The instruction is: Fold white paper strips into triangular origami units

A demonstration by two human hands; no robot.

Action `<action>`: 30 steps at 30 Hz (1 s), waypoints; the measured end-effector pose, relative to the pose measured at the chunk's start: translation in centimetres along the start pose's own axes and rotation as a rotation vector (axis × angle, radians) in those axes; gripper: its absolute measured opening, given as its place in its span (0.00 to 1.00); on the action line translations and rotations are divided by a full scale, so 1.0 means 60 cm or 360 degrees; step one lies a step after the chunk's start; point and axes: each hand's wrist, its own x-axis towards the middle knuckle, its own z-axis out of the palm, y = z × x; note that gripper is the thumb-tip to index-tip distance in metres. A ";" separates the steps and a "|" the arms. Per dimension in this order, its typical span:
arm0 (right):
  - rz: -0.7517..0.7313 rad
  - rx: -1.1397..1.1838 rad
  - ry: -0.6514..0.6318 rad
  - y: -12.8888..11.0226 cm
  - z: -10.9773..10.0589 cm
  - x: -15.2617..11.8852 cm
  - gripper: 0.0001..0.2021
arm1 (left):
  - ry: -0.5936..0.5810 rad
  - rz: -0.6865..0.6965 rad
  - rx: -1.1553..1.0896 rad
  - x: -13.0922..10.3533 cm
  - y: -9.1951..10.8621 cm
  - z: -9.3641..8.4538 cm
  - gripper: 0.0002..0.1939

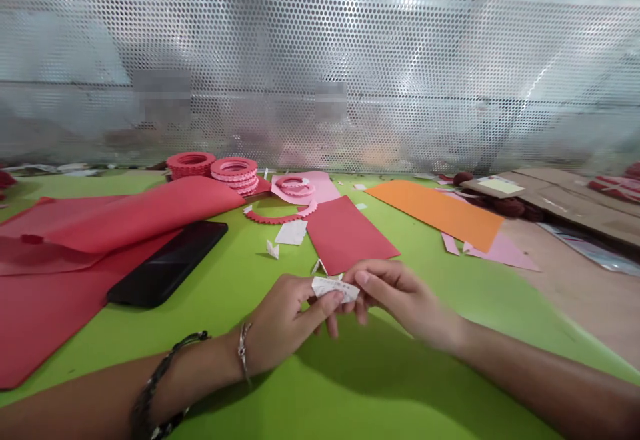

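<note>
A small white piece of paper [326, 285] with faint printing is pinched under the thumb of my left hand [287, 320]. Closed at the paper's right end is my right hand [400, 297], its thumb and index finger pinching the corner. Just beyond my fingers lies a red sheet [353, 235]. Crumpled white scraps, one of them a folded bit [273, 249], and a flat white piece [292, 232] rest close by. Behind them sits a toothed red-and-pink ring [273, 219].
Stacks of toothed red rings [234, 170] stand at the back left. Large red sheets [125, 217] and a black phone [170, 263] cover the left side. An orange sheet [440, 210] and cardboard [575, 197] lie right. A perforated metal panel [320, 47] closes the back.
</note>
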 end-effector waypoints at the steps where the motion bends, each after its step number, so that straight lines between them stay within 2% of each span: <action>1: 0.0028 0.0130 -0.0022 0.000 -0.002 0.000 0.12 | 0.0036 -0.0007 -0.0017 0.000 0.000 0.000 0.16; 6: 0.0098 0.0429 -0.0046 0.001 -0.005 0.000 0.07 | 0.0117 -0.0025 -0.0088 0.000 -0.003 -0.001 0.15; 14: 0.0112 0.0340 -0.0013 0.001 -0.001 0.004 0.06 | 0.0088 0.0043 -0.0042 -0.001 -0.004 0.003 0.15; 22: 0.0054 -0.0143 0.0214 -0.005 0.008 0.001 0.09 | 0.0016 0.0002 0.0033 0.001 0.002 0.007 0.17; 27: -0.0164 -0.0406 0.0331 -0.009 0.013 -0.004 0.04 | -0.0026 -0.0214 -0.0276 0.005 0.003 0.009 0.17; 30: -0.0369 -0.0750 0.0339 -0.010 0.012 -0.009 0.02 | -0.0074 -0.0260 -0.0478 0.006 0.001 0.009 0.16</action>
